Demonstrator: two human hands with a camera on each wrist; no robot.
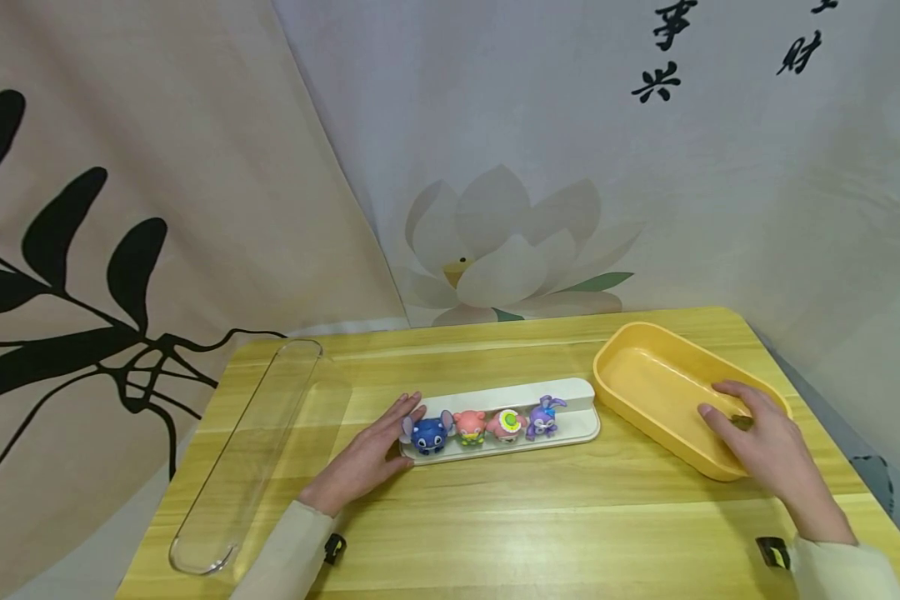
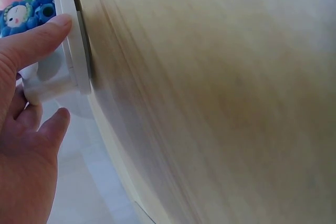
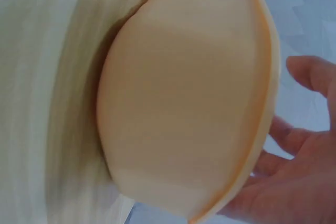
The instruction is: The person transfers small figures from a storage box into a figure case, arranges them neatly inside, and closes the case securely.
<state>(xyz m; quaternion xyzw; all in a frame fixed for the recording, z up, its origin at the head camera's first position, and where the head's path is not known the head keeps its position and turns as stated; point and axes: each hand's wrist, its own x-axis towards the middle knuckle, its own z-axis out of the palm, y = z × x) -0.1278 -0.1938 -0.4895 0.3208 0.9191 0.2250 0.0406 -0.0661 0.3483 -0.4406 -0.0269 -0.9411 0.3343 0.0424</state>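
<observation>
My left hand [image 1: 367, 458] grips the left end of a long white tray [image 1: 581, 425], its thumb on the near rim in the left wrist view. Several small toy figures stand in a row there: a blue big-eared one [image 1: 428, 434] closest to the hand, a pink one [image 1: 470, 427], another pink one with a round green and white patch [image 1: 507, 425], and a purple long-eared one [image 1: 543, 418]. Over the right part of a yellow tray [image 1: 648, 367] reaches my right hand [image 1: 772, 446], fingers apart. Partly hidden beneath it is a small olive-brown thing [image 1: 742, 422], its kind unclear.
A long clear plastic cover [image 1: 232, 475] lies along the left side of the wooden table [image 1: 495, 533]. Behind the table hangs a printed curtain [image 1: 495, 125]. The yellow tray sits close to the table's right edge.
</observation>
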